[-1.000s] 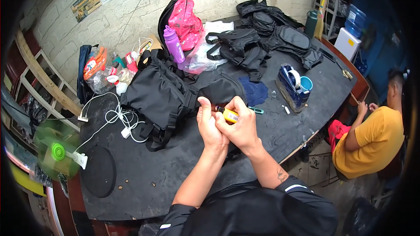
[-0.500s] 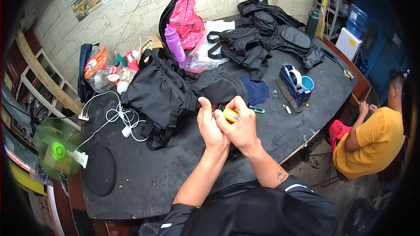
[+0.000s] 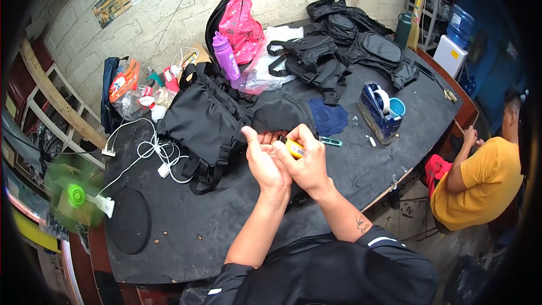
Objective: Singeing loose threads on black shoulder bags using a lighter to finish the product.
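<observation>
In the middle of the table, my right hand (image 3: 307, 161) is closed around a yellow lighter (image 3: 294, 148) with a black end and a pale label. My left hand (image 3: 267, 161) is cupped beside it, palm turned up and thumb raised. Its fingers curl at the near edge of a black fabric bag (image 3: 282, 117) and seem to grip it, though the fingertips are mostly hidden. No flame shows at the lighter. A large black backpack (image 3: 200, 116) lies just left of the bag. Beyond my right hand are a dark blue cloth (image 3: 328, 116) and a green cutter (image 3: 331, 141).
More black bags (image 3: 316, 59), a pink backpack (image 3: 240, 28) and a purple bottle (image 3: 226, 56) stand at the back. A blue caddy (image 3: 377, 121) holds tape. White cords (image 3: 155, 148) and a spinning green fan (image 3: 76, 195) are left. A person in yellow (image 3: 477, 181) sits right.
Both hands have shifted slightly left, the lighter still in my right hand. The black fabric bag has moved a little left with them, and the left thumb stands farther from the lighter.
</observation>
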The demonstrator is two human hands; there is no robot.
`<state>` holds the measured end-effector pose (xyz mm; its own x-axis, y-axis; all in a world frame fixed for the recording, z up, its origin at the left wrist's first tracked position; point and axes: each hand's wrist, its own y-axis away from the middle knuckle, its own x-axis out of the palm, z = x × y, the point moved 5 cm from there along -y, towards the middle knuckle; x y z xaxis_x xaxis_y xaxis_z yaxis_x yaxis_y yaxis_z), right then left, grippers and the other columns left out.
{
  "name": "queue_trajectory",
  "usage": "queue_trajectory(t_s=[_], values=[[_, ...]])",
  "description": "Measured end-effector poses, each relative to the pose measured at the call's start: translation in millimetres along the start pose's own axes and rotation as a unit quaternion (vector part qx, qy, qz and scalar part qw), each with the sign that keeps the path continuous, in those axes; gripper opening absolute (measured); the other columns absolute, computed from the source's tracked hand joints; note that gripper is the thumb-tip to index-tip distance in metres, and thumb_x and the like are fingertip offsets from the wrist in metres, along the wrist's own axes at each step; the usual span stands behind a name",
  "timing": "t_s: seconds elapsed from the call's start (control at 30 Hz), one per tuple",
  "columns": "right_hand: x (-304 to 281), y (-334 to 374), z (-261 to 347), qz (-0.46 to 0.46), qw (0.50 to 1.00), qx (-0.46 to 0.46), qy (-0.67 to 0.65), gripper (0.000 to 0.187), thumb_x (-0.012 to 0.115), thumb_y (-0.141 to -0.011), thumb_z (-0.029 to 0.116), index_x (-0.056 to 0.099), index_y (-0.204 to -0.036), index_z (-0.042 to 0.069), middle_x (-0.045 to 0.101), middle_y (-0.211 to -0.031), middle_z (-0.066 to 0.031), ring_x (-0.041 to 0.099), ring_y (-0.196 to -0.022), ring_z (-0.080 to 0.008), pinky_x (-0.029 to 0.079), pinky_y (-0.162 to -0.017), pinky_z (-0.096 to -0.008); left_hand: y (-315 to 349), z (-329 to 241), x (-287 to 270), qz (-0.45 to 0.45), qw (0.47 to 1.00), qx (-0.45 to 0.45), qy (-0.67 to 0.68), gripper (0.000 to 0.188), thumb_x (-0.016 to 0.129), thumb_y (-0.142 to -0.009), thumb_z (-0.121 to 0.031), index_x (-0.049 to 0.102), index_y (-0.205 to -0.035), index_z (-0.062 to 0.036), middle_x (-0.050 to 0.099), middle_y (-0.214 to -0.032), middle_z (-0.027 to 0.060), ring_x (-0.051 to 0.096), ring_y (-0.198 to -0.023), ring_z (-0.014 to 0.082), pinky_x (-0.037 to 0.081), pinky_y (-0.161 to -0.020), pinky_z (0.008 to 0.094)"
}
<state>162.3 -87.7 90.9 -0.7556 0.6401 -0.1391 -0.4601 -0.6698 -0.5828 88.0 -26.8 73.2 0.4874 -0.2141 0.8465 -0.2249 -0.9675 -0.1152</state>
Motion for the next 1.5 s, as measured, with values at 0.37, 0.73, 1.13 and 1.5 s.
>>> queue_trajectory(t_s=[0.37, 0.73, 1.13, 1.5], values=[[-5, -1, 0, -0.016, 1.0, 0.02, 0.013, 0.023, 0.069, -0.073, 0.011, 0.048, -0.075, 0.001, 0.055, -0.06, -0.0069, 0.05, -0.055, -0.0068, 0.043, -0.05, -0.0246, 13, 2, 9, -0.063, 0.998, 0.004, -0.03, 0.045, 0.047, -0.094, -0.044, 0.056, -0.076, -0.0032, 0.058, -0.077, 0.0026, 0.054, -0.067, 0.0082, 0.044, -0.061, 0.0223], [-4, 0, -3, -0.019, 1.0, 0.019, 0.003, 0.024, 0.068, -0.075, 0.012, 0.048, -0.075, 0.001, 0.055, -0.059, -0.007, 0.05, -0.054, -0.0069, 0.042, -0.049, -0.0246, 11, 8, -8, -0.091, 0.995, 0.002, -0.035, 0.043, 0.048, -0.094, -0.042, 0.047, -0.066, -0.0099, 0.048, -0.063, -0.0036, 0.045, -0.054, 0.0048, 0.037, -0.049, 0.0212], [8, 8, -13, 0.001, 0.997, 0.015, -0.082, 0.031, 0.068, -0.081, 0.024, 0.048, -0.078, 0.001, 0.052, -0.062, -0.0094, 0.05, -0.053, -0.0125, 0.043, -0.05, -0.0275, -3, -5, -15, -0.001, 0.995, 0.079, -0.065, 0.036, 0.057, -0.092, -0.03, 0.049, -0.068, -0.0047, 0.052, -0.063, -0.0002, 0.046, -0.051, 0.0069, 0.04, -0.05, 0.0208], [0, 3, -1, -0.021, 0.999, -0.029, -0.008, 0.024, 0.068, -0.075, 0.012, 0.047, -0.078, 0.001, 0.051, -0.06, -0.0042, 0.046, -0.055, -0.0055, 0.039, -0.049, -0.0231, 18, 0, -8, -0.037, 0.999, 0.012, -0.036, 0.059, 0.038, -0.092, -0.057, 0.055, -0.084, -0.0007, 0.06, -0.078, 0.0082, 0.056, -0.071, 0.0159, 0.045, -0.068, 0.0266]])
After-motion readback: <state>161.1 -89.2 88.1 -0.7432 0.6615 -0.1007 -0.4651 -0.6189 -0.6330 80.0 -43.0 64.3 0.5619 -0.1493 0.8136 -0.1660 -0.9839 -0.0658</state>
